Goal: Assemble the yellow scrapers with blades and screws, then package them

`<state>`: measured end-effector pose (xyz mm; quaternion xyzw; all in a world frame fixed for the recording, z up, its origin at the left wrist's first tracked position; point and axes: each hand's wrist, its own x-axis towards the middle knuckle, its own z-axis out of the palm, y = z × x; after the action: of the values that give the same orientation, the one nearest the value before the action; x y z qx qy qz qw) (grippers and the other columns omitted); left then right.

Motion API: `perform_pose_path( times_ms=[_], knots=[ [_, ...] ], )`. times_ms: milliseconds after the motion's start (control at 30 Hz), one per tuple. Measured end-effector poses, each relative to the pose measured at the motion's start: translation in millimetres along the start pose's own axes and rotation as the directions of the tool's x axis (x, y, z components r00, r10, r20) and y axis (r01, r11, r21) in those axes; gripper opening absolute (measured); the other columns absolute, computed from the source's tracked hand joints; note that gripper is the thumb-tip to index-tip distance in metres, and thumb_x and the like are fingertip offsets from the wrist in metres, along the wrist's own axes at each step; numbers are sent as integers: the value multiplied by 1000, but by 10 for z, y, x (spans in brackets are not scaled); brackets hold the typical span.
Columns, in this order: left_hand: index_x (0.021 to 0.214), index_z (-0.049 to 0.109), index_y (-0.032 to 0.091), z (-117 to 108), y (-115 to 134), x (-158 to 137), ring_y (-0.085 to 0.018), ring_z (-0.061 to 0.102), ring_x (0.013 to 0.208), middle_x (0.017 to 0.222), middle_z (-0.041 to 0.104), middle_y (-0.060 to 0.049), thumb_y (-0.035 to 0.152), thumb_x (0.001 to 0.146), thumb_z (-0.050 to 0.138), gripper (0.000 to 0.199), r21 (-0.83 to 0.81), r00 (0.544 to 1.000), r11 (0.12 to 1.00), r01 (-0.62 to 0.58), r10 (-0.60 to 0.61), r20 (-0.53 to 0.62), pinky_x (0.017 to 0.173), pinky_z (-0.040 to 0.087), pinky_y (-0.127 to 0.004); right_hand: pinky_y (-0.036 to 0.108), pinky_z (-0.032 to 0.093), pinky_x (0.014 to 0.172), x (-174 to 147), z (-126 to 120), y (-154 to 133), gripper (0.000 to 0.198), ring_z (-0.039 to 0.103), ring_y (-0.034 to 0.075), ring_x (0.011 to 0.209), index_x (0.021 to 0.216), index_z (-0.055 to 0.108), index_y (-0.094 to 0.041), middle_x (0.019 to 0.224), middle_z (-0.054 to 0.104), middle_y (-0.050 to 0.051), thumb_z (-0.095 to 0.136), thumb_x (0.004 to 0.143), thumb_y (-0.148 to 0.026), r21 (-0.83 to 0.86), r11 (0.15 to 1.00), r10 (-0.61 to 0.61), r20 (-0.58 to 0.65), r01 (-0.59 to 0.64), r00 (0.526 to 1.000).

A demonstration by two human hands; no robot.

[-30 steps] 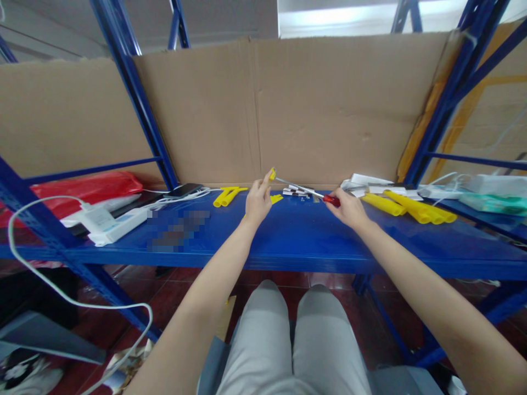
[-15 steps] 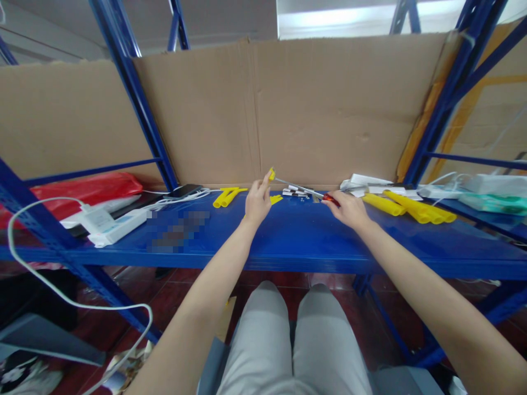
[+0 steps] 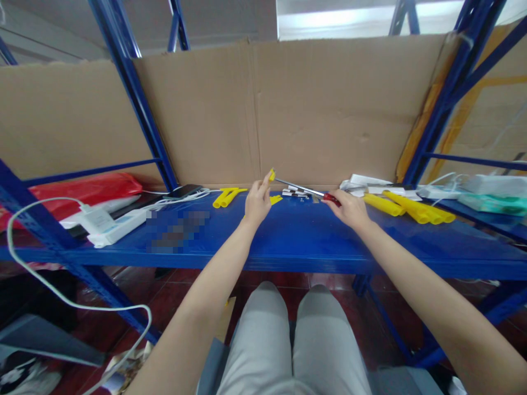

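My left hand [image 3: 258, 202] is closed on a yellow plastic piece [image 3: 272, 175], whose top shows above the fingers. Another yellow part [image 3: 275, 199] shows just right of that hand, low by the shelf; whether it belongs to the held piece I cannot tell. In my right hand [image 3: 348, 207] is a screwdriver [image 3: 331, 198] with a red handle, fingers wrapped round it. Its long metal shaft points left, and the tip is at or very near the held yellow piece. Small white and dark parts [image 3: 294, 191] lie behind the shaft, with tiny bits beside them.
Yellow tubes [image 3: 415, 208] lie on the right of the blue shelf [image 3: 304, 241], before white papers [image 3: 366, 182]. More yellow pieces [image 3: 226, 197] rest at left, near a white power strip [image 3: 119, 226] with cables. A cardboard panel [image 3: 313, 109] closes the back; blue posts [image 3: 144, 109] flank it.
The screwdriver's handle has turned slightly in my right hand. Both hands stay in nearly the same place.
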<state>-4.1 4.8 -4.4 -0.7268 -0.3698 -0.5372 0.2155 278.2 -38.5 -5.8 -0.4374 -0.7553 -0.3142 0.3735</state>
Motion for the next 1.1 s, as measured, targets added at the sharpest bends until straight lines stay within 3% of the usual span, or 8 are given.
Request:
perform_pose_path(
  times_ms=[367,533,867,1100],
  knots=[
    [142,38,22,8,-10,-4,-17,59,92,102,61,-8,18,93,41,49,19,1000,1000,-1,1,2,86,48,-28,31,47,65,-17,39,-13,35,68,25,79,98,61,-18,89,72,12,43,91,-47,39,998,34,95,-38,995],
    [141,39,20,-6,5,2,-17,59,91,100,61,-8,16,92,42,50,24,999,999,24,-24,26,84,47,-27,30,45,58,-17,37,12,32,67,25,71,97,57,-19,83,71,10,46,88,-48,61,993,97,96,-104,991],
    [140,43,20,-11,1,0,-17,59,91,101,61,-8,16,92,42,48,-15,999,999,45,-44,31,85,48,-27,29,41,59,-9,9,-14,35,65,23,72,85,61,-19,77,69,10,41,91,-48,43,999,-32,111,27,993],
    [138,45,19,-27,18,10,-17,58,92,102,61,-9,15,92,41,46,-13,998,999,50,-50,43,85,48,-27,29,42,58,11,-5,-56,35,65,23,75,93,61,-18,84,70,12,37,94,-43,32,999,5,161,-10,987]
  ],
)
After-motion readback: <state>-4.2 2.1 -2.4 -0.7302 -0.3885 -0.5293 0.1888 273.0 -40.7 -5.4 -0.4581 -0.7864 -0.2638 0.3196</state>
